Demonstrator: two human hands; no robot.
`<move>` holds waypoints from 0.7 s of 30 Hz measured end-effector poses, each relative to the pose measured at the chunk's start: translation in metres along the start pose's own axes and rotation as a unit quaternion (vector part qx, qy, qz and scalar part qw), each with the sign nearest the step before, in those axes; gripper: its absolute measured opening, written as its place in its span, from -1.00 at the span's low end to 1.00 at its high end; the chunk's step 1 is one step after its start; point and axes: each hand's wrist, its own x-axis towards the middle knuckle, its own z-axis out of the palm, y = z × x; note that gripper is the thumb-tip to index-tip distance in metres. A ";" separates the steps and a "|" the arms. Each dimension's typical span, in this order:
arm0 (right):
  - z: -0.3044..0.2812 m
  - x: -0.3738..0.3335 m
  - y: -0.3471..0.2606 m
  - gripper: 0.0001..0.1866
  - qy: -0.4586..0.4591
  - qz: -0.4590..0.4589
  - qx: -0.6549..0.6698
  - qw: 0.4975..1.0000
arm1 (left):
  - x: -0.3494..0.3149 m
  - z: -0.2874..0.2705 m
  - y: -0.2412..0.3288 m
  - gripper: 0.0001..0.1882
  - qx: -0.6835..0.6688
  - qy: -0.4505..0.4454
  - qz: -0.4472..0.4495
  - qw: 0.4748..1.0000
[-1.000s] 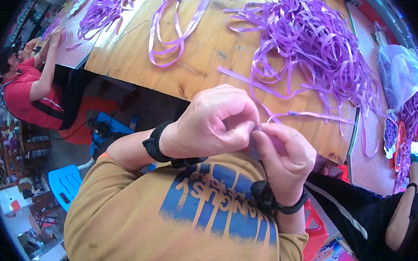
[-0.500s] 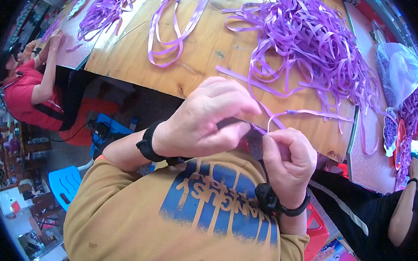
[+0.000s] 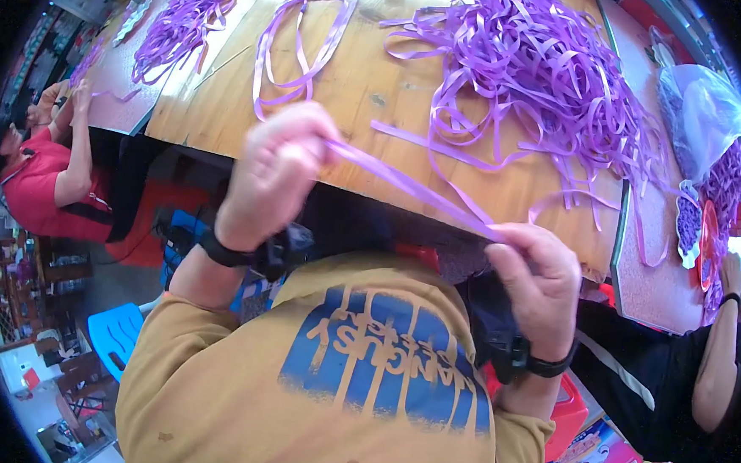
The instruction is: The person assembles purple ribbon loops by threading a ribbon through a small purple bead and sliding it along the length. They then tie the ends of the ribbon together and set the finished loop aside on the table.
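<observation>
A purple ribbon (image 3: 407,185) is drawn taut on a slant in front of the table edge. Its upper left end is pinched in my left hand (image 3: 281,171), which is slightly blurred. My right hand (image 3: 541,280) grips it lower down between thumb and forefinger. From near the right hand a loose length of ribbon curves over the table. Just beyond my hands lies a big tangled heap of purple ribbons (image 3: 524,71), with strands trailing toward me. Past my left hand, a separate looped ribbon (image 3: 305,45) rests on the wooden table (image 3: 370,96).
At the far left is another ribbon pile (image 3: 184,25), near a person in a red shirt (image 3: 51,182). On the right are a clear plastic bag (image 3: 709,108), a red basin (image 3: 708,239) and another person's arm (image 3: 718,372). A blue chair (image 3: 115,335) stands behind on the left.
My hands have moved apart from close together, the left going up and leftward, pulling the ribbon straight between them. The small joined spot on the ribbon near the right hand no longer shows.
</observation>
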 end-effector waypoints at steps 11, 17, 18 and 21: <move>-0.028 -0.030 -0.004 -0.79 0.063 0.140 0.165 0.974 | 0.013 -0.027 -0.034 -0.77 0.193 0.066 0.056 0.977; -0.010 -0.025 -0.017 -0.86 0.015 0.139 0.166 0.976 | 0.010 0.045 0.025 -0.57 0.092 -0.200 0.223 0.950; -0.005 -0.023 -0.018 -0.86 0.005 0.137 0.165 0.977 | 0.008 0.055 0.029 -0.55 0.062 -0.232 0.243 0.940; 0.008 -0.020 -0.020 -0.85 -0.018 0.157 0.173 0.972 | -0.001 0.073 0.021 -0.64 -0.007 -0.242 0.271 0.931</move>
